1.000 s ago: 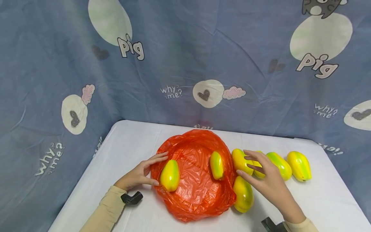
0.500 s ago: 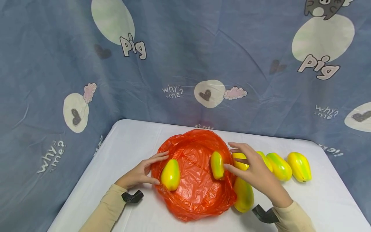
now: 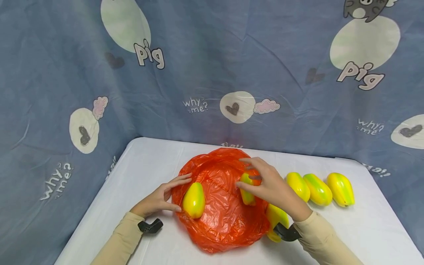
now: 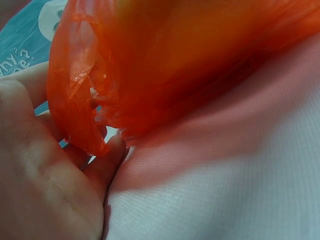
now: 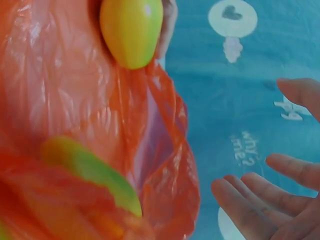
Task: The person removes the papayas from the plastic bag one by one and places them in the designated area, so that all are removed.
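Note:
A red plastic bag (image 3: pixel 216 221) lies spread wide with its mouth up. Inside it, a yellow-green papaya (image 3: pixel 194 200) sits by the left rim and another papaya (image 3: pixel 247 199) by the right side. My left hand (image 3: pixel 154 200) rests at the bag's left edge, its fingers behind the rim in the left wrist view. Above the right-hand papaya hovers my right hand (image 3: pixel 269 186), thumb and fingers spread and holding nothing; the right wrist view shows the fingers (image 5: pixel 245 205) apart from the bag. That hand partly covers the papaya.
Right of the bag, three papayas stand in a row: one close by (image 3: pixel 298 186), a middle papaya (image 3: pixel 317 189) and a far-right papaya (image 3: pixel 340 189). One more papaya (image 3: pixel 274 215) lies against the bag's lower right, partly behind the right wrist's black camera (image 3: pixel 287 232). A white-covered table (image 3: pixel 371 228) meets a blue curtain (image 3: pixel 212 66).
My right hand has moved left, from over the papayas beside the bag to over the papaya at the bag's right side. The left hand has stayed at the bag's edge.

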A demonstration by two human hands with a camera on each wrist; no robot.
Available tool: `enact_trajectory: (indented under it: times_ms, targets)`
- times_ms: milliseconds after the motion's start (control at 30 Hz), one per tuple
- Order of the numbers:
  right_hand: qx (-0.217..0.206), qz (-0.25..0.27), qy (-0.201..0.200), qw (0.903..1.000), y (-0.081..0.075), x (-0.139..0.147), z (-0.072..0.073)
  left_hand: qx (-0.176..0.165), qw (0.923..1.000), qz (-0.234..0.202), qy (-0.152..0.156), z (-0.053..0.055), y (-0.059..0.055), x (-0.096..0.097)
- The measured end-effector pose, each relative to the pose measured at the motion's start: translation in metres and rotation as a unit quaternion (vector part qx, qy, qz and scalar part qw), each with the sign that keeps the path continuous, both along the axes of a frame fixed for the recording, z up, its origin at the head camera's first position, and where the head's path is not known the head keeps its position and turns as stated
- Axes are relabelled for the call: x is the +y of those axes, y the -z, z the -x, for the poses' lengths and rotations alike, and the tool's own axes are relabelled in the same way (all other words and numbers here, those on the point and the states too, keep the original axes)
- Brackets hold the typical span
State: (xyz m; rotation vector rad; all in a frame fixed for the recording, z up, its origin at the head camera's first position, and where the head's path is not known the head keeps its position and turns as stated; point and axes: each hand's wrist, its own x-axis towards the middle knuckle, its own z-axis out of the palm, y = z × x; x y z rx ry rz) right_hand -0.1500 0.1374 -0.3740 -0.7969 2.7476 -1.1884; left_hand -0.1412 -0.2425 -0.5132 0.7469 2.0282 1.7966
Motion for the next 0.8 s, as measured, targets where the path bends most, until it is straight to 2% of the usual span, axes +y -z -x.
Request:
enact_trajectory:
  times_ms: [233, 433, 800]
  targets:
    - [-0.047, -0.021, -0.008, 0.9986, 0.001, -0.026, 0.005, 0.0, 1.0, 0.004, 0.0, 0.0, 0.0, 0.0]
    - [-0.06, -0.044, -0.017, 0.9971, 0.004, -0.044, 0.01, -0.003, 1.0, 0.004, 0.0, 0.0, -0.001, -0.001]
    - [-0.098, -0.068, -0.04, 0.9921, 0.023, -0.08, 0.02, -0.003, 0.9998, 0.02, -0.001, 0.001, 0.0, -0.002]
